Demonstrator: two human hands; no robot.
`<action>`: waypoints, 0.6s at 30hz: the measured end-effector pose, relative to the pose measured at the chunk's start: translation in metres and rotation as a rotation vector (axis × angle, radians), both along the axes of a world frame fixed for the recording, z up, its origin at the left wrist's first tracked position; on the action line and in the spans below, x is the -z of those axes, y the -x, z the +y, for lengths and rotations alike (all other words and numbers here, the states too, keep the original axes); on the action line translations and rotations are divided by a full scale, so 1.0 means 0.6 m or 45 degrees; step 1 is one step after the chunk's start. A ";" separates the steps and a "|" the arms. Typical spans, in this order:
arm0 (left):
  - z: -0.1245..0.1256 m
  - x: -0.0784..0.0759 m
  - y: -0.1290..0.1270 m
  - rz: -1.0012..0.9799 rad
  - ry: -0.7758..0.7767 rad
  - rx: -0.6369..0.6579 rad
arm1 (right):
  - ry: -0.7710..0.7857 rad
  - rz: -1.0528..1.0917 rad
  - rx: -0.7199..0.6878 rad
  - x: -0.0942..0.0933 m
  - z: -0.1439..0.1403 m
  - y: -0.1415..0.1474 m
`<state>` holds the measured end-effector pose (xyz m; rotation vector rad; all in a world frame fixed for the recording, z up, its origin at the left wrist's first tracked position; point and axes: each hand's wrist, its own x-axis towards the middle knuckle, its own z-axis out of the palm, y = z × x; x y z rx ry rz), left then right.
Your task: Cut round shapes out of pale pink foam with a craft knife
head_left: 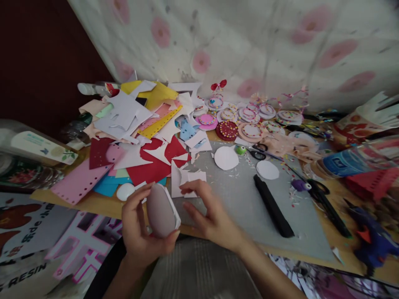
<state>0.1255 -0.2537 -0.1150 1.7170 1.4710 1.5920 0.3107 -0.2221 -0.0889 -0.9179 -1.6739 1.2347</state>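
My left hand point(137, 234) grips a round white disc point(159, 212) by its edges, tilted up on its side. The disc's face looks pale grey, and its rim is a thick, uneven white band. To its right, my right hand point(215, 220) hovers with bent fingers apart, holding nothing and not touching the disc. Behind that hand lies a white cut sheet point(183, 182). Two white round pieces point(226, 158) point(268, 170) rest flat on the grey mat point(243, 207). A small white circle point(126, 192) lies beyond my left hand.
Paper and foam offcuts point(124, 116) pile up at the left. Decorated little discs point(227, 130) stand along the back. A black stick-like tool point(273, 207), scissors point(330, 207), a blue glue gun point(375, 241) and a plastic bottle point(358, 158) occupy the right. More bottles point(40, 145) stand far left.
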 end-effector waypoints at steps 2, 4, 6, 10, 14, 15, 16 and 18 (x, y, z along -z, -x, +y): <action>0.004 -0.014 0.004 0.205 -0.004 -0.016 | 0.002 -0.039 0.016 0.002 -0.001 -0.003; 0.007 -0.027 -0.008 0.416 -0.036 -0.006 | 0.164 0.018 -0.039 0.003 -0.009 -0.015; 0.011 -0.036 -0.030 0.550 -0.052 0.048 | 0.357 0.085 -0.161 0.004 -0.020 -0.034; 0.018 -0.040 -0.082 0.528 0.055 0.272 | 0.534 0.182 -0.188 0.004 -0.046 -0.073; 0.019 -0.036 -0.123 0.415 0.139 0.536 | 0.588 0.310 -0.111 0.007 -0.064 -0.099; 0.017 -0.035 -0.131 0.385 0.161 0.599 | 0.621 0.361 -0.108 0.008 -0.068 -0.102; 0.016 -0.035 -0.138 0.354 0.186 0.656 | 0.662 0.420 -0.108 0.010 -0.072 -0.105; 0.013 -0.035 -0.150 0.302 0.236 0.734 | 0.741 0.531 -0.092 0.015 -0.078 -0.106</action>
